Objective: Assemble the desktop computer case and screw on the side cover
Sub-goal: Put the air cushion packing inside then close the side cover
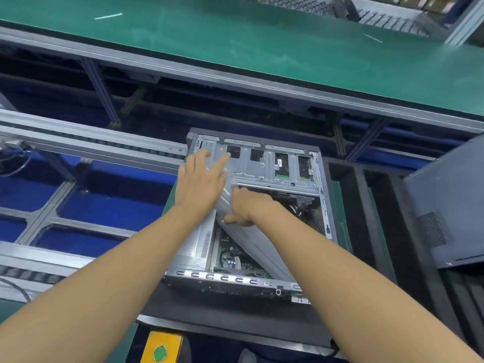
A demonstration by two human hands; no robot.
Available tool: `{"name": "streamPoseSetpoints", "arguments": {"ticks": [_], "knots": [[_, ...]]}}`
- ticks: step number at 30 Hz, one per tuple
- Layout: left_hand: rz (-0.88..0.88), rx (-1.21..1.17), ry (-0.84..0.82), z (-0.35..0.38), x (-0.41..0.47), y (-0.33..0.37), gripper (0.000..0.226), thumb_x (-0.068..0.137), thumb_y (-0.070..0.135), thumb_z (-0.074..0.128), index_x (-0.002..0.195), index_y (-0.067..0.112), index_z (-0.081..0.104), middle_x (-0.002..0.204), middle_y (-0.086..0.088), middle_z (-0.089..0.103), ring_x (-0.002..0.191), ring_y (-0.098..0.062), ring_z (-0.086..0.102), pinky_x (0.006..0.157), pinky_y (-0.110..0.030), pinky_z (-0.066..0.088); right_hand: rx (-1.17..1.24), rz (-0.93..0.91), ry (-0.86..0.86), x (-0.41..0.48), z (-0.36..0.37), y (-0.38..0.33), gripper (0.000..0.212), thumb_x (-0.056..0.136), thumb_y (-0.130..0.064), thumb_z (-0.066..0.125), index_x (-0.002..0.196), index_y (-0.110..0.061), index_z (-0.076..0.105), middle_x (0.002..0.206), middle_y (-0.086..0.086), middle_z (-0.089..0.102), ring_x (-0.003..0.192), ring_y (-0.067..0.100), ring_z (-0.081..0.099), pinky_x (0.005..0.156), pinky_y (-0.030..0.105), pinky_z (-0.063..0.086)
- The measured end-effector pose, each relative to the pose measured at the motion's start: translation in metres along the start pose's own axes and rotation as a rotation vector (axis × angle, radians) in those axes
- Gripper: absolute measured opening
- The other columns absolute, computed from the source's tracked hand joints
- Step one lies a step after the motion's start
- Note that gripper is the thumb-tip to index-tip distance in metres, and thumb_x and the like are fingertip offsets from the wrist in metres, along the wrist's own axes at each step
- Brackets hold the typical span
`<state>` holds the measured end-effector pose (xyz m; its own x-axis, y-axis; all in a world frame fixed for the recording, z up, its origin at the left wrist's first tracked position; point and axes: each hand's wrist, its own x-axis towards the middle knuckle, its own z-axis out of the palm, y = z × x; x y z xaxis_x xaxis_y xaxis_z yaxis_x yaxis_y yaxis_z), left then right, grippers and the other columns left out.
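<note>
The computer case (225,278) lies on its side in the middle of the view, open side up, on a dark foam pad (230,320). The motherboard (233,255) shows at the 6 o'clock end and the metal drive cage (262,166) at the 12 o'clock end.

A thin grey plastic film (256,247) crosses the opening. The left hand (201,179) lies flat on it with straight fingers, at about 10 o'clock of the case. The right hand (248,208) is near the centre of the case, with its fingers curled round a fold of the film. The film is soft and light, and I think it is slippery, so a pinch on a fold is a good hold.

At 3 o'clock, apart from the case, a dark panel with a vent grid leans upright. It is probably the side cover (450,200), but the view there is distorted. Such a panel should be stiff, thin and fairly light, with sharp edges. I would hold it by its two long edges. The case looks heavy and rigid, and its rim is the safe place to grip, not the board.
</note>
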<state>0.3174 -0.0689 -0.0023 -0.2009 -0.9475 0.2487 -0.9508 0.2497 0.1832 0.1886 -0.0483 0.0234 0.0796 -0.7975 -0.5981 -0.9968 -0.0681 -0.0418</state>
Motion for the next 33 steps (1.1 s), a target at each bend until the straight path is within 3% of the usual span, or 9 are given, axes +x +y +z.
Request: {"name": "streamPoseSetpoints", "arguments": {"ticks": [4, 7, 12, 18, 22, 27, 31, 33], "knots": [[0.036, 0.126, 0.148, -0.006, -0.006, 0.014, 0.025, 0.088, 0.034, 0.068, 0.112, 0.026, 0.068, 0.113, -0.012, 0.057, 0.097, -0.033, 0.054, 0.075, -0.041, 0.041, -0.02, 0.057, -0.036, 0.01, 0.002, -0.003, 0.097, 0.093, -0.057, 0.062, 0.16, -0.011, 0.009, 0.154, 0.011, 0.036, 0.135, 0.036, 0.047, 0.097, 0.046, 0.042], [0.07, 0.175, 0.131, -0.009, -0.01, 0.017, 0.007, 0.087, 0.014, 0.065, 0.094, 0.015, 0.066, 0.097, -0.013, 0.056, 0.082, -0.031, 0.051, 0.063, -0.038, 0.045, -0.006, 0.078, -0.032, 0.015, 0.005, -0.004, 0.098, 0.091, -0.052, 0.064, 0.16, -0.014, 0.005, 0.151, 0.011, 0.039, 0.133, 0.035, 0.048, 0.087, 0.043, 0.039], [0.096, 0.366, -0.114, -0.009, -0.017, 0.034, 0.026, 0.095, 0.012, 0.037, 0.112, 0.012, 0.057, 0.114, -0.01, 0.046, 0.104, -0.031, 0.046, 0.079, -0.035, 0.047, 0.008, 0.068, -0.043, 0.017, 0.004, -0.004, 0.094, 0.089, -0.054, 0.066, 0.157, -0.014, 0.015, 0.148, 0.009, 0.041, 0.135, 0.029, 0.046, 0.099, 0.043, 0.042], [0.204, 0.611, -0.252, -0.014, -0.011, 0.033, 0.024, 0.096, 0.01, 0.047, 0.116, 0.015, 0.06, 0.117, -0.005, 0.057, 0.109, -0.024, 0.054, 0.087, -0.031, 0.044, 0.019, 0.041, 0.0, 0.015, 0.007, -0.003, 0.094, 0.088, -0.061, 0.06, 0.155, -0.011, 0.018, 0.145, 0.01, 0.046, 0.129, 0.032, 0.052, 0.091, 0.042, 0.043], [0.161, 0.505, -0.33, -0.021, -0.002, 0.029, 0.027, 0.094, 0.007, 0.05, 0.117, 0.013, 0.063, 0.12, -0.009, 0.058, 0.108, -0.027, 0.062, 0.082, -0.032, 0.048, 0.039, -0.011, 0.021, 0.011, 0.005, 0.003, 0.1, 0.086, -0.063, 0.06, 0.158, -0.01, 0.016, 0.138, 0.012, 0.056, 0.118, 0.034, 0.059, 0.088, 0.041, 0.048], [0.072, 0.228, -0.409, -0.041, 0.017, 0.013, 0.023, 0.095, 0.008, 0.045, 0.101, 0.009, 0.068, 0.107, -0.014, 0.068, 0.098, -0.032, 0.065, 0.072, -0.034, 0.045, 0.116, -0.067, 0.119, 0.002, 0.008, 0.01, 0.098, 0.084, -0.055, 0.068, 0.156, -0.007, 0.023, 0.137, 0.013, 0.057, 0.117, 0.034, 0.058, 0.087, 0.039, 0.049], [0.035, 0.05, -0.372, -0.044, 0.012, -0.003, 0.026, 0.096, 0.017, 0.043, 0.092, 0.026, 0.068, 0.105, -0.009, 0.071, 0.085, -0.028, 0.064, 0.081, -0.037, 0.055, 0.201, -0.043, 0.272, -0.005, 0.026, 0.007, 0.106, 0.075, -0.06, 0.076, 0.154, -0.014, 0.023, 0.146, 0.014, 0.043, 0.13, 0.034, 0.045, 0.099, 0.046, 0.044], [0.047, 0.006, -0.284, -0.039, 0.0, -0.006, 0.029, 0.098, 0.023, 0.044, 0.111, 0.024, 0.071, 0.112, -0.008, 0.064, 0.089, -0.029, 0.064, 0.082, -0.037, 0.052, 0.266, -0.02, 0.276, -0.006, 0.031, 0.004, 0.113, 0.071, -0.061, 0.082, 0.154, -0.018, 0.019, 0.148, 0.013, 0.039, 0.129, 0.035, 0.047, 0.094, 0.046, 0.046]]}}
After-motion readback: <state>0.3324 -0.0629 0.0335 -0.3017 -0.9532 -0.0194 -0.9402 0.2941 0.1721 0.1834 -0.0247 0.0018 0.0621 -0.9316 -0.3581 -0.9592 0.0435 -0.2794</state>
